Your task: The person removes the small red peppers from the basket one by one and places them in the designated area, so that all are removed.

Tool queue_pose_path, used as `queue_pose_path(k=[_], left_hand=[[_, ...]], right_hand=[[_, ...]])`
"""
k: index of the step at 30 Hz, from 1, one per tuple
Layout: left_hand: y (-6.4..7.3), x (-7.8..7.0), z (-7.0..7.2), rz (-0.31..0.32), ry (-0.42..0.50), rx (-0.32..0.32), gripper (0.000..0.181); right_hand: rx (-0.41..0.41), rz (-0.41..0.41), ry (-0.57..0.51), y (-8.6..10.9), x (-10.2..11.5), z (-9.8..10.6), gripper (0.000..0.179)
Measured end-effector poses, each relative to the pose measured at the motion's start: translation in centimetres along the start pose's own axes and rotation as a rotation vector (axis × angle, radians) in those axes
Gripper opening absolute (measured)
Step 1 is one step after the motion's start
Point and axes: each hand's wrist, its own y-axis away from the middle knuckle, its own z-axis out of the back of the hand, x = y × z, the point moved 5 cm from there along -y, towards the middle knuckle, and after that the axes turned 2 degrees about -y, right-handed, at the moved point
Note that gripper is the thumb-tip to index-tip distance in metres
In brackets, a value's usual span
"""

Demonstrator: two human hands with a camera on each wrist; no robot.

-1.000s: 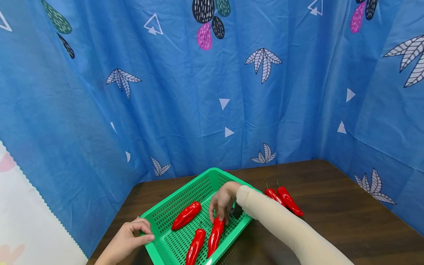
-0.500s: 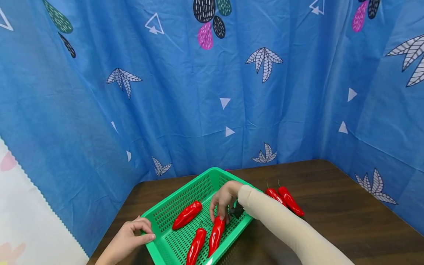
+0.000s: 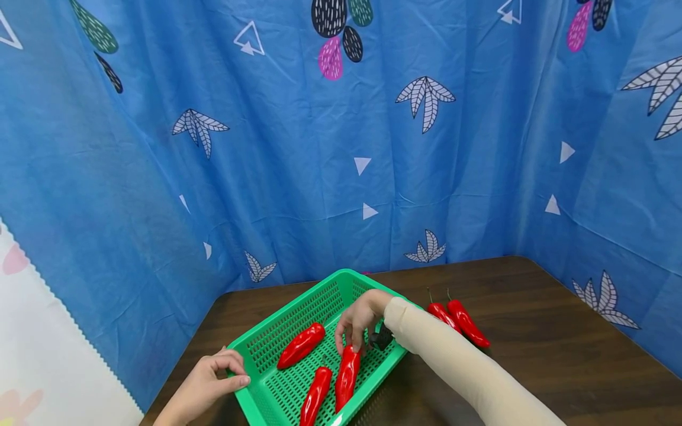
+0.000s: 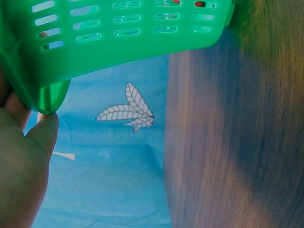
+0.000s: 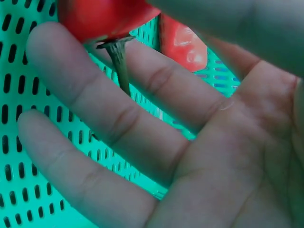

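Note:
My left hand [image 3: 205,384] pinches the near left rim of a green plastic basket [image 3: 272,336] between thumb and curled fingers. In the left wrist view, the thumb presses on the basket's rim [image 4: 59,97]. Inside the basket, my right hand [image 3: 358,324] holds a red chili pepper [image 3: 347,378] by its stem end. The right wrist view shows this pepper's green stem [image 5: 119,64] hanging past the fingers. Two other red chili peppers, one at the left [image 3: 301,346] and one nearer [image 3: 315,396], lie on the basket floor.
Right of the basket, two red chili peppers lie on the dark wooden table [image 3: 543,349], one partly behind the sleeve [image 3: 453,355] and the other [image 3: 467,324] farther right. A blue patterned curtain [image 3: 298,177] hangs around the table's back and sides.
The stem end of the pepper in my right hand has shifted slightly upward in the head view. My left hand keeps its hold on the basket rim; the other peppers stay put.

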Motion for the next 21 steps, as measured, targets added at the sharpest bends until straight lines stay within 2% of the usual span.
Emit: queue_pose_path(k=[7,10,16,21], left_hand=[[0.0,0.0,-0.2,0.002,0.010,-0.009,0.006],[0.0,0.1,-0.2,-0.020,0.013,0.000,0.005],[-0.1,0.3,-0.1,0.002,-0.005,-0.014,0.005],[-0.2,0.3,0.0,0.030,-0.010,-0.021,0.008]], right_hand=[[-0.016,0.044,0.018,0.5,0.2,0.2,0.032],[-0.028,0.073,0.025,0.6,0.3,0.4,0.037],[-0.031,0.132,0.032,0.9,0.6,0.5,0.038],[-0.066,0.195,0.036,1.6,0.9,0.6,0.037]])
